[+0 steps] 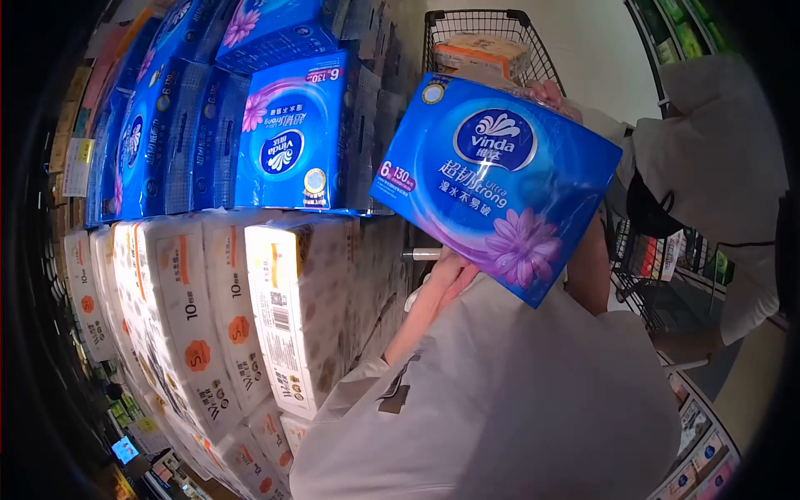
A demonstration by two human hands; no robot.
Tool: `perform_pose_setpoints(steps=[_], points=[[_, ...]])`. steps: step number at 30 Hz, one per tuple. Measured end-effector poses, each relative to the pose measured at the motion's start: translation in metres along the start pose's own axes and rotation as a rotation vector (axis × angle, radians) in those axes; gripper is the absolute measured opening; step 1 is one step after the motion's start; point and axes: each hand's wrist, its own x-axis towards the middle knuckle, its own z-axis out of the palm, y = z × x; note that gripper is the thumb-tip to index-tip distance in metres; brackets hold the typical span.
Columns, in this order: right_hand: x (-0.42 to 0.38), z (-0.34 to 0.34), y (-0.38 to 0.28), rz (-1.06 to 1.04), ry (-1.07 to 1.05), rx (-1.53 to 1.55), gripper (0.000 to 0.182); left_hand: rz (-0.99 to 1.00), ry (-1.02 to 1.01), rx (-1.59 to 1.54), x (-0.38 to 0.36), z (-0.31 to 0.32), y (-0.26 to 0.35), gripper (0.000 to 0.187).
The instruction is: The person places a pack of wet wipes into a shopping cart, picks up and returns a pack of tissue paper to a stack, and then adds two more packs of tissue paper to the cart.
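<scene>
A blue Vinda tissue pack (492, 192) with a purple flower is held up in front of me, tilted, its printed face toward me. My right hand (556, 98) grips its far edge, fingers curled over the top. Against the near left edge is my left hand (454, 275), its fingers partly hidden behind the pack. A pale handle end (427, 254) shows just beside that hand. Beyond the pack stands a black wire shopping cart (533, 50), holding an orange-and-white package (483, 52).
On my left, blue tissue packs (287, 133) are stacked above white tissue packs (196, 325). Another person in a light shirt (708, 158) stands close on the right, beside a second cart (637, 287) with goods in it. Shelves (704, 442) line the lower right.
</scene>
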Motion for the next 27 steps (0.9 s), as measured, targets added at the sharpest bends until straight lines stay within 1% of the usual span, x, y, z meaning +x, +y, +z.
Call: perform_pose_setpoints(steps=[3,5,6,7,8,11,14,16,18,19,20,22,23,24,26,27], points=[[-0.019,-0.005,0.002,0.035,0.105,-0.011,0.012,0.044,0.276,0.198,-0.008,-0.011,-0.012,0.067],[-0.016,-0.018,-0.004,0.062,0.163,-0.017,0.013,0.082,0.451,0.335,-0.008,-0.019,-0.016,0.070],[-0.013,-0.023,-0.002,0.077,0.195,-0.020,0.013,0.076,0.455,0.332,-0.007,-0.026,-0.018,0.070],[-0.018,-0.024,-0.002,0.092,0.221,-0.022,0.014,0.065,0.398,0.348,-0.006,-0.034,-0.018,0.073],[-0.025,-0.024,-0.003,0.108,0.246,-0.023,0.015,0.056,0.341,0.364,-0.004,-0.035,-0.018,0.076],[-0.026,-0.039,-0.011,0.160,0.318,-0.027,0.016,0.017,0.285,0.401,-0.006,-0.031,-0.015,0.081],[-0.031,-0.046,-0.019,0.215,0.378,-0.036,0.018,0.033,0.309,0.444,-0.005,-0.016,-0.015,0.081],[-0.030,-0.048,-0.023,0.250,0.406,-0.044,0.020,0.060,0.269,0.475,-0.006,-0.019,-0.014,0.083],[-0.024,-0.049,-0.026,0.288,0.426,-0.055,0.021,0.063,0.362,0.418,-0.009,-0.018,-0.013,0.083],[-0.023,-0.049,-0.028,0.309,0.439,-0.064,0.022,0.074,0.337,0.454,-0.010,-0.020,-0.014,0.077],[-0.022,-0.047,-0.028,0.328,0.452,-0.075,0.023,0.085,0.328,0.448,-0.010,-0.026,-0.015,0.077],[-0.047,-0.038,-0.044,0.368,0.481,-0.103,0.024,0.081,0.288,0.354,-0.006,-0.045,-0.019,0.070],[-0.067,-0.031,-0.052,0.390,0.499,-0.117,0.025,0.117,0.223,0.415,-0.001,-0.054,-0.024,0.073],[-0.071,-0.028,-0.058,0.412,0.517,-0.131,0.026,0.126,0.217,0.404,0.004,-0.059,-0.025,0.073],[-0.074,-0.027,-0.064,0.460,0.554,-0.161,0.027,0.073,0.160,0.265,0.016,-0.060,-0.026,0.055],[-0.074,-0.030,-0.063,0.487,0.574,-0.174,0.028,0.037,0.113,0.279,0.020,-0.056,-0.024,0.053]])
